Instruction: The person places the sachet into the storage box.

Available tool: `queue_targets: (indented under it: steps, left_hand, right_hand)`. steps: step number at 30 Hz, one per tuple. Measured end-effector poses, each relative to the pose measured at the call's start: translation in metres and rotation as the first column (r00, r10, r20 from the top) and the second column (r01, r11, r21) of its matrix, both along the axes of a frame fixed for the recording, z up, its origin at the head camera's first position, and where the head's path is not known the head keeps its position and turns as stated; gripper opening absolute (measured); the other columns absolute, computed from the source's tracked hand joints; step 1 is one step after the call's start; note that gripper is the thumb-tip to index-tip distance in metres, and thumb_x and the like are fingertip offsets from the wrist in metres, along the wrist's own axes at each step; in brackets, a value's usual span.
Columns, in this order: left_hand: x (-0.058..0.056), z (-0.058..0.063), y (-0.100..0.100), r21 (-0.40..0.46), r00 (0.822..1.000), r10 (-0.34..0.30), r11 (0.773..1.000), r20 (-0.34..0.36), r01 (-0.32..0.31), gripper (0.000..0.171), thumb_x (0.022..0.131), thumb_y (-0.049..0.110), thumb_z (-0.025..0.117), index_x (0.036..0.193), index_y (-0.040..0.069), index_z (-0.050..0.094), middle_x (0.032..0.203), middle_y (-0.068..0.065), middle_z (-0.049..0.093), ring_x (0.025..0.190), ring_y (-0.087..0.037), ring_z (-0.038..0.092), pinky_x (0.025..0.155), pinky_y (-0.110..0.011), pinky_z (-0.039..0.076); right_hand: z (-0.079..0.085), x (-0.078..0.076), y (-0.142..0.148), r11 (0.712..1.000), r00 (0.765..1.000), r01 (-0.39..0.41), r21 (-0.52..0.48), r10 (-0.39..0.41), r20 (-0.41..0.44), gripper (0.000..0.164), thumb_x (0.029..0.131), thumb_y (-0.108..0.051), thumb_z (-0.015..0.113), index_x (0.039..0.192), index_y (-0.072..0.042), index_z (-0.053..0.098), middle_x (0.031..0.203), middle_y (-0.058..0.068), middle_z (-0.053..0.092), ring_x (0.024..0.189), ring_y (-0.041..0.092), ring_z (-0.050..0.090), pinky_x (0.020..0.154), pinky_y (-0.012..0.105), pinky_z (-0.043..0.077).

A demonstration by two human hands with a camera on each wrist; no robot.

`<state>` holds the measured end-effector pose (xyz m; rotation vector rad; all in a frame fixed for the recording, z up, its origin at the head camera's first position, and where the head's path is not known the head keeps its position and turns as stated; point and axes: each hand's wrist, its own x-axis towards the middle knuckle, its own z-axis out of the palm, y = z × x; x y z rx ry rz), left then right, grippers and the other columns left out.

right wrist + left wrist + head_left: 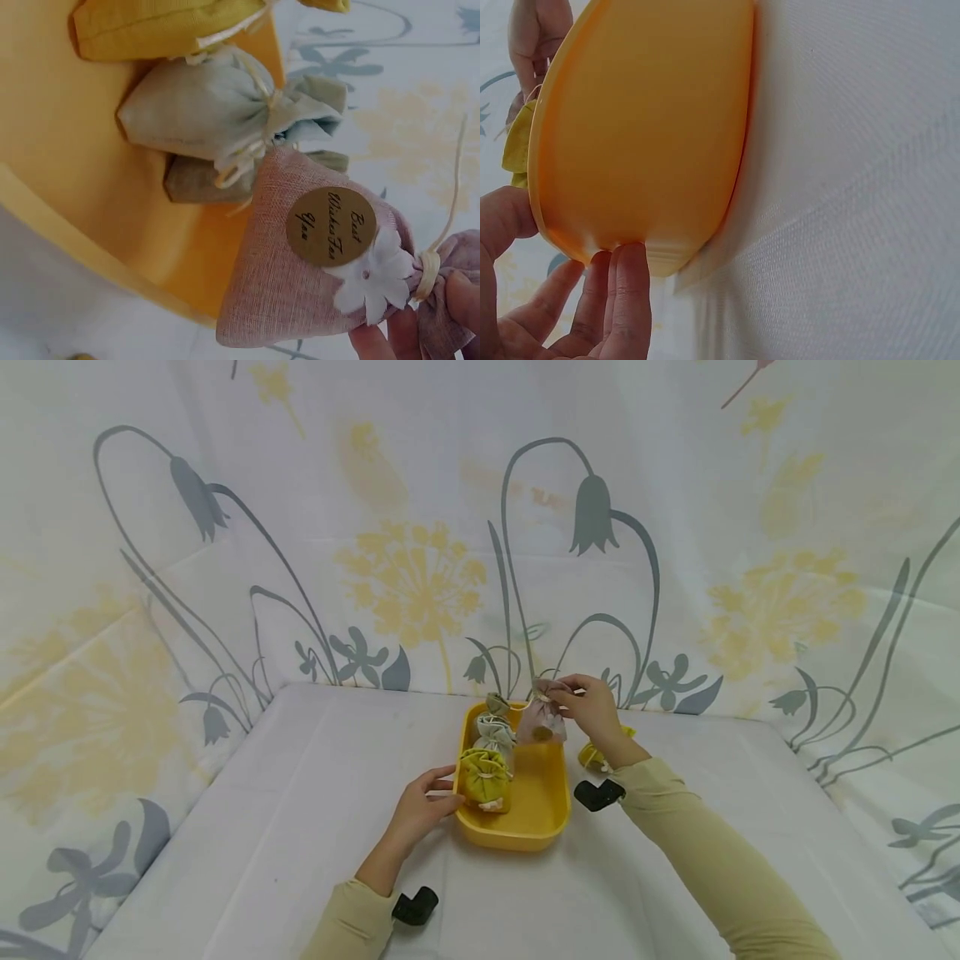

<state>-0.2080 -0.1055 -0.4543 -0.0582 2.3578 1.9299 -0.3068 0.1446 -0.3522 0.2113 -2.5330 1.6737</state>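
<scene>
A yellow plastic basin (538,789) stands on the table. At its left side my left hand (420,806) grips the rim, thumb over the edge and fingers against the outer wall (645,127). Above the basin's far right part, my right hand (596,706) pinches the tied neck of a pink drawstring pouch (300,277). That pouch bears a white flower and a round brown label reading "Best Wishes For You". Along the basin's left side sit a yellow pouch (486,781), a pale grey-green pouch (195,105) and a darker olive-grey pouch (202,180).
Another yellow pouch (592,757) lies on the table right of the basin, partly hidden behind the right forearm. A white cloth covers the table (330,760). Behind it hangs a flower-patterned curtain (420,568).
</scene>
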Motion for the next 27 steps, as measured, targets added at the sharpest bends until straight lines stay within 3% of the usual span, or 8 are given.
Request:
queue_targets:
  steps: [6,12,27]
  left_hand:
    - [0.000,0.000,-0.001,-0.006,1.000,-0.002,1.000,-0.015,0.001,0.052,0.083,0.013,0.068,0.131,0.006,0.051,0.111,-0.014,0.056,0.094,-0.026,0.061,0.076,-0.036,0.055]
    - [0.001,0.000,-0.001,0.006,1.000,-0.010,1.000,-0.020,0.010,0.052,0.083,0.013,0.068,0.132,0.006,0.051,0.111,-0.014,0.056,0.095,-0.026,0.061,0.077,-0.037,0.055]
    - [0.000,-0.002,-0.001,0.000,1.000,-0.010,1.000,-0.013,0.010,0.053,0.083,0.015,0.069,0.132,0.007,0.051,0.111,-0.013,0.056,0.096,-0.026,0.061,0.078,-0.036,0.055]
  right_hand:
    - [0.003,-0.007,0.003,1.000,0.999,0.002,0.002,-0.002,-0.037,0.024,0.092,-0.009,0.058,0.108,0.007,0.059,0.105,0.019,0.057,0.092,0.031,0.061,0.074,0.032,0.055]
    - [0.001,-0.007,-0.003,1.000,1.000,-0.009,-0.017,0.009,-0.019,0.022,0.091,-0.007,0.059,0.106,0.008,0.060,0.100,0.018,0.056,0.091,0.032,0.062,0.073,0.034,0.056]
    - [-0.020,-0.009,0.000,0.994,0.998,-0.039,0.104,0.033,0.054,0.023,0.090,-0.006,0.059,0.109,0.008,0.060,0.104,0.021,0.059,0.090,0.032,0.062,0.077,0.039,0.055]
